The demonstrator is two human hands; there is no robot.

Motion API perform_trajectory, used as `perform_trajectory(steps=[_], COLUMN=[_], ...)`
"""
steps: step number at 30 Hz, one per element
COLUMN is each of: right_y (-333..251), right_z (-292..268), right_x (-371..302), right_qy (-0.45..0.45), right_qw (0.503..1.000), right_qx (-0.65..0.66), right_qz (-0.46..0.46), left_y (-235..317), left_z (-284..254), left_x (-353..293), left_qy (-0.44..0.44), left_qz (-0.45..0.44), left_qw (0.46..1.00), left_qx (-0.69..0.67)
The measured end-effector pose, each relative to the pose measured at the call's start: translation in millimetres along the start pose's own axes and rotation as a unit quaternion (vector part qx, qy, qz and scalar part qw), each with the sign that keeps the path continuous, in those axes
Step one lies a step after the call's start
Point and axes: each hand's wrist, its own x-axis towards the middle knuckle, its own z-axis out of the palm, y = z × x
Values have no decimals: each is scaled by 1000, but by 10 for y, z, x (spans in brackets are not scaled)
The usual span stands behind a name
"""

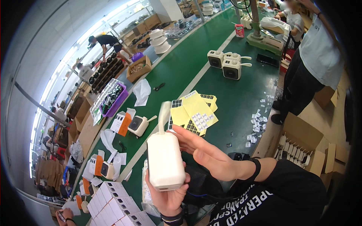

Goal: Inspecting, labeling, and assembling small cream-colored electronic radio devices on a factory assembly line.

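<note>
My left hand is wrapped round the lower part of a cream rounded device with a strap, its strap loop standing up at the top. A plain side faces me, and a small slot shows at its bottom end. My right hand is beside the device with fingers stretched out; the fingertips are close to its upper right edge, and I cannot tell whether they touch. Beyond it lie yellow sticker sheets with black and white pieces. A similar cream device sits on the green table to the left.
More cream devices stand at the far right of the table. White boxes are stacked at the lower left. Small paper scraps lie along the right edge. A carton of devices stands at right, near a standing person.
</note>
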Motion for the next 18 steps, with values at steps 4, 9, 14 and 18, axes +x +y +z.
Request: perform_trajectory(steps=[4, 9, 14, 18], right_y=[11, 59, 28, -49], right_z=[-4, -137, -296, -458], right_x=[25, 59, 112, 372], right_qy=[4, -18, -33, -91], right_qw=[999, 998, 991, 936], right_qx=[-49, -14, -74, -229], right_qz=[7, 55, 109, 250], left_y=[-64, -76, -85, -10], left_z=[79, 71, 55, 60], left_x=[43, 19, 42, 57], left_qy=[50, 240, 218, 191], left_qz=[37, 161, 284, 254], left_qw=[996, 860, 757, 732], left_qx=[-67, 420, 547, 603])
